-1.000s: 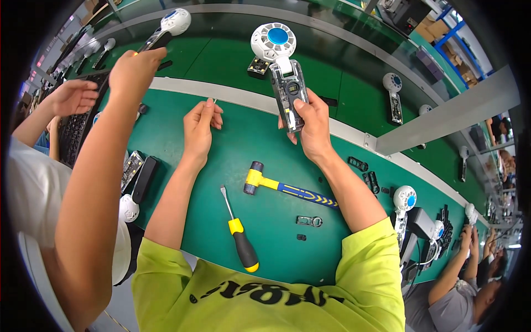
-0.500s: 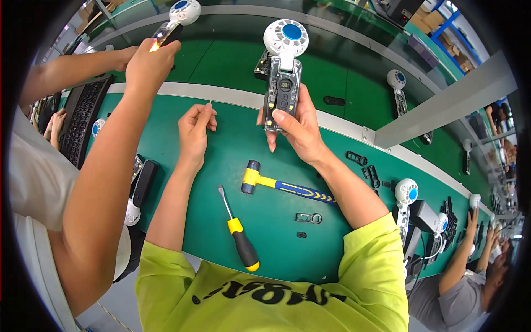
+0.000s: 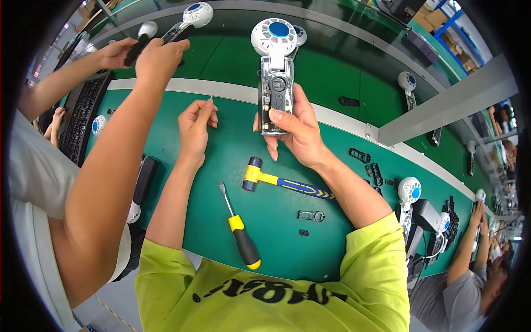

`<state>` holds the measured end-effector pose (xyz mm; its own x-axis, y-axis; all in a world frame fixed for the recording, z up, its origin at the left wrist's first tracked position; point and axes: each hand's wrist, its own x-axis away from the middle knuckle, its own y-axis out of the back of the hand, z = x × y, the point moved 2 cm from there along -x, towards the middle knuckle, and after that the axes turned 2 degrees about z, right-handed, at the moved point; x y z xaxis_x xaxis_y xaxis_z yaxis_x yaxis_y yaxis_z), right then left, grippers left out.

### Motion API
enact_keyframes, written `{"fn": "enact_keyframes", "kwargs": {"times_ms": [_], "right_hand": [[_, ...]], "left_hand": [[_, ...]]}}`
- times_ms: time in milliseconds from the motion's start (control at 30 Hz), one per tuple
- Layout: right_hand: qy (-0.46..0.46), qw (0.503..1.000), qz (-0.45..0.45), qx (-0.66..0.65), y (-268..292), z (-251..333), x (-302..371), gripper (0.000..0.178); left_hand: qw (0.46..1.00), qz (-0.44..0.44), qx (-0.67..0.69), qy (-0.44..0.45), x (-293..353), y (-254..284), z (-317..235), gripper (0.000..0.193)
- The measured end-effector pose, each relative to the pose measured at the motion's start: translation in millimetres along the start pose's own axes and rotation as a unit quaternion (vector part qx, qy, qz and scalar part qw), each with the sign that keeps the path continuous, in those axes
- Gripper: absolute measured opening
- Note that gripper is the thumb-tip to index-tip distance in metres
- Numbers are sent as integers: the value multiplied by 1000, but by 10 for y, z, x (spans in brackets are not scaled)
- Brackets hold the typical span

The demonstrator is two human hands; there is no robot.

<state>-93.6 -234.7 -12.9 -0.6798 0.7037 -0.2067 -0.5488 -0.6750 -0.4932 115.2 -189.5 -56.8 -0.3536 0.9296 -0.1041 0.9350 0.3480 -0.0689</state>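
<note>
My right hand [image 3: 301,135] grips a hand-held fan [image 3: 275,69] by its clear handle and holds it upright, white round head with a blue centre on top, above the green bench [image 3: 332,243]. My left hand [image 3: 194,124] is raised to the left of it, with finger and thumb pinched on a tiny pale pin [image 3: 211,98]. The two hands are about a hand's width apart. Below them on the bench lie a yellow-and-blue hammer [image 3: 287,183] and a screwdriver [image 3: 239,227] with a black-and-yellow handle.
A co-worker's bare arm [image 3: 110,166] reaches in from the left to another fan [image 3: 193,15] on the green belt. A small black part [image 3: 311,215] lies by the hammer. More fans [image 3: 408,191] and black parts [image 3: 371,169] sit on the right, a black tray [image 3: 83,113] on the left.
My right hand has turned the fan upright and brought it left, closer to my left hand, which has lifted slightly. The co-worker's arm has reached further right along the belt.
</note>
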Motion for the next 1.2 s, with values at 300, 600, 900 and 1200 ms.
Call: {"fn": "enact_keyframes", "kwargs": {"times_ms": [300, 600, 900, 1200], "right_hand": [[-35, 998, 35, 36, -44, 2, 38, 53], [-74, 994, 64, 41, -136, -52, 50, 61], [-105, 989, 85, 54, -178, -201, 56, 74], [-126, 988, 75, 39, -213, -195, 25, 80]], "left_hand": [[999, 30, -17, -5, 34, -31, -10, 25], [985, 150, 63, -53, 269, -218, -153, 30], [980, 169, 77, -65, 363, -251, -186, 32], [979, 170, 98, -54, 355, -246, -189, 30]]}}
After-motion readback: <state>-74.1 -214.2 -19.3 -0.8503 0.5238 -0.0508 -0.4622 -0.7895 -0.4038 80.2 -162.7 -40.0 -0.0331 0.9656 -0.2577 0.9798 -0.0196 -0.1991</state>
